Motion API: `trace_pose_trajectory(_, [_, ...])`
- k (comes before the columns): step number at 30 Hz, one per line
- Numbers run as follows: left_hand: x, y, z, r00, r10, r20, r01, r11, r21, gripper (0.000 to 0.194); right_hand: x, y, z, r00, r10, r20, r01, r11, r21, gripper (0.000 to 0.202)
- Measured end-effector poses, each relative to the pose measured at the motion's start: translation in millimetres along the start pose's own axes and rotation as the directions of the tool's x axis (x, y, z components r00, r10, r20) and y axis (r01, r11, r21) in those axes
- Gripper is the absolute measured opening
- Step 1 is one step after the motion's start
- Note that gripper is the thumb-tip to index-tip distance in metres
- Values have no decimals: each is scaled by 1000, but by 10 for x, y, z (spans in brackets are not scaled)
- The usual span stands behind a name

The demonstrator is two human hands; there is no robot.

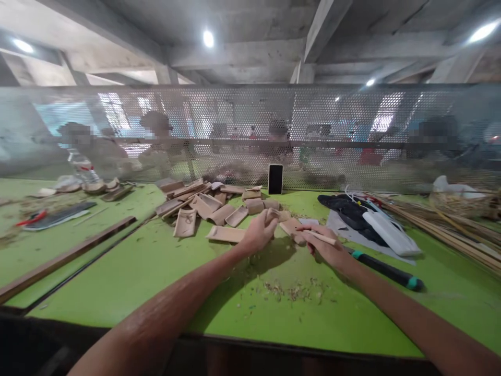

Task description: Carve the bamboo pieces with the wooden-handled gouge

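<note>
My left hand (260,231) reaches over the green table, fingers curled together at the near edge of a bamboo pile. What lies inside those fingers is hidden. Just right of its fingertips is a curved bamboo piece (290,226), partly covered by my right hand. My right hand (324,245) is closed around a slim, pale stick-like tool (322,237); its working tip I cannot make out. Split bamboo pieces (203,206) are heaped left of and beyond my hands. One longer bamboo piece (226,234) lies beside my left wrist.
Shavings (293,290) are scattered in front of my hands. A black-handled tool (387,269) lies by my right forearm, near a white device (391,234) and dark cloth (348,214). Bamboo strips (442,224) lie right. A phone-like device (275,179) stands before the perforated screen (235,120); people sit behind.
</note>
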State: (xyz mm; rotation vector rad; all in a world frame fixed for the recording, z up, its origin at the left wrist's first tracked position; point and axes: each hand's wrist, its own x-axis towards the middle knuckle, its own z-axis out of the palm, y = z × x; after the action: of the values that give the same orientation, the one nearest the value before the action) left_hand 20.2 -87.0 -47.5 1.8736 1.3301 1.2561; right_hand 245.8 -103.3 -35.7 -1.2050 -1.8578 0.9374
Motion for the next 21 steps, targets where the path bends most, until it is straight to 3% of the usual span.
trace_pose_trajectory(3, [70, -24, -36, 984, -178, -32, 159, 935, -317, 15, 73, -48, 38, 995, -94, 22, 95, 995, -23, 34])
trace_pose_trajectory(7, [125, -85, -78, 955, -296, -12, 265, 872, -411, 22, 178, -73, 210, 944, -321, 78, 330, 926, -182, 29])
trace_pose_trajectory(10, [128, -101, -107, 920, -369, 130, 386, 797, -465, 20, 178, -59, 350, 821, -546, 169, 557, 696, -453, 24])
trace_pose_trajectory(12, [121, -90, -122, 888, -408, 213, 458, 736, -498, 24, 130, -61, 403, 752, -618, 229, 615, 532, -582, 24])
trace_pose_trajectory(14, [109, -67, -131, 877, -409, 253, 480, 711, -514, 33, 74, -77, 417, 719, -653, 239, 627, 460, -629, 25])
trace_pose_trajectory(18, [72, 17, -142, 865, -406, 294, 502, 687, -526, 54, 27, -105, 383, 740, -653, 159, 581, 503, -640, 27])
trace_pose_trajectory(21, [47, 98, -151, 861, -415, 293, 506, 656, -559, 57, 33, -92, 373, 762, -634, 134, 559, 540, -629, 26])
